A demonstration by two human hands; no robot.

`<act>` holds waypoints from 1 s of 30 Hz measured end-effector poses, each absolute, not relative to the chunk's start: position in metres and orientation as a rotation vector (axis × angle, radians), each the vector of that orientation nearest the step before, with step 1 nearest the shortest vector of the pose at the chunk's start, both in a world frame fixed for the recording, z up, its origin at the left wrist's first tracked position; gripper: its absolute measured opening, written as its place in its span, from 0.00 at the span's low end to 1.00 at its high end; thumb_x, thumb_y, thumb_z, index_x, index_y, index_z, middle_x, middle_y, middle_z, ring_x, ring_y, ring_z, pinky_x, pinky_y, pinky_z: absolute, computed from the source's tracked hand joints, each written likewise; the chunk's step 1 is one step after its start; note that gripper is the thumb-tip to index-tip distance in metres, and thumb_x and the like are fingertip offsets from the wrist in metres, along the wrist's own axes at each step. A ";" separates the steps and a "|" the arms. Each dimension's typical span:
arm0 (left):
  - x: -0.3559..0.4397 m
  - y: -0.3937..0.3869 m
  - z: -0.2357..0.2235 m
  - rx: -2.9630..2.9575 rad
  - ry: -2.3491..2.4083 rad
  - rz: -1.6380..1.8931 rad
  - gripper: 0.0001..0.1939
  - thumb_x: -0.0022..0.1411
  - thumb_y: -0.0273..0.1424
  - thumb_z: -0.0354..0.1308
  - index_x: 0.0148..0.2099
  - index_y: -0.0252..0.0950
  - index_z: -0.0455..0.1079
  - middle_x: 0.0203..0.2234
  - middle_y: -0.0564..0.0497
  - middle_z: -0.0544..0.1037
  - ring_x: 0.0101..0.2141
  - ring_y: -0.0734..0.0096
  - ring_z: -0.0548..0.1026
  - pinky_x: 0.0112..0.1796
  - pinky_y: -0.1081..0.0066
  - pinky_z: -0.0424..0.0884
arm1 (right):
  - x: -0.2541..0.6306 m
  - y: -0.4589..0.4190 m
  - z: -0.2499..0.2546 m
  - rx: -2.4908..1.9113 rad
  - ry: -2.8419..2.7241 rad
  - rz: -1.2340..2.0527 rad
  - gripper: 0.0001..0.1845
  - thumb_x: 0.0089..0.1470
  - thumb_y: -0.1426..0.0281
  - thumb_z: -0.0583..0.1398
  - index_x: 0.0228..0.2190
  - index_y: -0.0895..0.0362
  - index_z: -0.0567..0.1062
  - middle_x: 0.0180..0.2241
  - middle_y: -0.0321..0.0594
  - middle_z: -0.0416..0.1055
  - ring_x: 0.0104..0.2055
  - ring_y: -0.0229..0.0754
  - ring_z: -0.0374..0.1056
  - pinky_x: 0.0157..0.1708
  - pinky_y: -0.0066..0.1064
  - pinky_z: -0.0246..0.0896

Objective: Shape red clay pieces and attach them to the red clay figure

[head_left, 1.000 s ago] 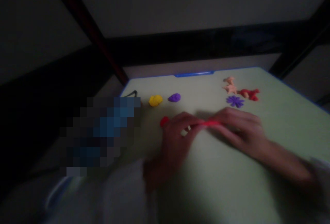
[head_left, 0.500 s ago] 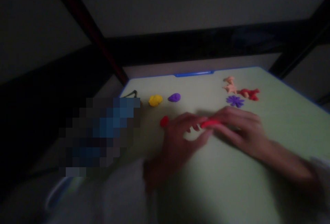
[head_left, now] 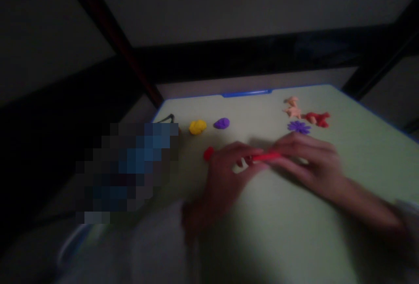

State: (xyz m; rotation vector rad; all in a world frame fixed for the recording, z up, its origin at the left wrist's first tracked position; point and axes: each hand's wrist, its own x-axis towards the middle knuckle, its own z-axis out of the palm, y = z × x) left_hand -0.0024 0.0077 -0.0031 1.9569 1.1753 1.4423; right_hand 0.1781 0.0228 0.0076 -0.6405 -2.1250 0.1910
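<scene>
A strip of red modelling clay [head_left: 266, 156] stretches between my two hands just above the pale table [head_left: 262, 231]. My left hand [head_left: 229, 170] closes thumb and fingers around its left part. At the other end, my right hand [head_left: 307, 159] pinches the clay between thumb and fingertips. A red clay lump [head_left: 208, 153] lies partly hidden behind my left hand. Beyond my right hand sits a purple clay flower [head_left: 298, 127], with its near edge close to my knuckles. The dim light blurs the fingertips.
A yellow clay lump [head_left: 197, 127] and a purple clay lump [head_left: 221, 123] lie farther back. Toward the back right are peach clay shapes [head_left: 293, 111] and a red clay figure [head_left: 319, 119]. A pixelated bluish patch [head_left: 140, 157] covers the table's left side.
The fingers of my left hand have shifted right along the red clay, and its visible piece looks thicker than a second ago. My right hand has moved slightly, nearer the purple flower.
</scene>
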 end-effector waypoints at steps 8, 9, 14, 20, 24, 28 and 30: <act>-0.003 0.009 -0.005 1.896 1.165 1.441 0.04 0.47 0.24 0.63 0.29 0.36 0.75 0.21 0.55 0.76 0.21 0.81 0.70 0.24 0.79 0.67 | 0.179 0.021 0.009 -0.619 -2.141 0.157 0.07 0.49 0.77 0.61 0.34 0.61 0.75 0.32 0.43 0.71 0.33 0.36 0.68 0.30 0.26 0.65; -0.003 0.009 -0.005 1.894 1.158 1.449 0.04 0.47 0.24 0.64 0.30 0.36 0.75 0.21 0.55 0.76 0.22 0.81 0.70 0.24 0.79 0.67 | 0.179 0.020 0.009 -0.616 -2.151 0.155 0.06 0.50 0.77 0.60 0.34 0.61 0.75 0.32 0.43 0.70 0.33 0.36 0.68 0.30 0.26 0.65; -0.003 0.009 -0.004 1.907 1.134 1.490 0.05 0.47 0.25 0.64 0.30 0.36 0.75 0.21 0.55 0.75 0.22 0.81 0.69 0.23 0.80 0.67 | 0.179 0.020 0.008 -0.640 -2.162 0.148 0.06 0.51 0.76 0.60 0.34 0.62 0.74 0.32 0.42 0.70 0.33 0.35 0.68 0.31 0.26 0.65; -0.003 0.008 -0.005 1.934 1.129 1.493 0.07 0.46 0.25 0.65 0.32 0.34 0.75 0.21 0.55 0.75 0.21 0.82 0.69 0.23 0.80 0.66 | 0.179 0.021 0.007 -0.620 -2.154 0.139 0.07 0.50 0.78 0.60 0.34 0.62 0.74 0.31 0.42 0.70 0.33 0.35 0.67 0.30 0.25 0.64; -0.003 0.008 -0.004 1.985 1.153 1.448 0.09 0.45 0.23 0.65 0.33 0.34 0.75 0.22 0.55 0.75 0.22 0.82 0.69 0.23 0.81 0.66 | 0.179 0.020 0.007 -0.624 -2.193 0.148 0.07 0.51 0.78 0.59 0.35 0.62 0.74 0.32 0.42 0.71 0.33 0.35 0.67 0.31 0.26 0.65; -0.003 0.008 -0.004 1.983 1.163 1.447 0.05 0.48 0.22 0.62 0.30 0.35 0.74 0.22 0.54 0.75 0.23 0.81 0.69 0.24 0.80 0.67 | 0.179 0.021 0.007 -0.626 -2.147 0.107 0.05 0.49 0.77 0.62 0.32 0.63 0.74 0.30 0.42 0.71 0.31 0.35 0.68 0.30 0.25 0.64; -0.003 0.007 -0.004 1.976 1.173 1.456 0.06 0.47 0.23 0.63 0.32 0.35 0.74 0.24 0.54 0.76 0.22 0.81 0.69 0.24 0.79 0.67 | 0.179 0.021 0.007 -0.628 -2.139 0.096 0.04 0.49 0.77 0.61 0.32 0.63 0.74 0.30 0.42 0.71 0.31 0.35 0.68 0.29 0.25 0.64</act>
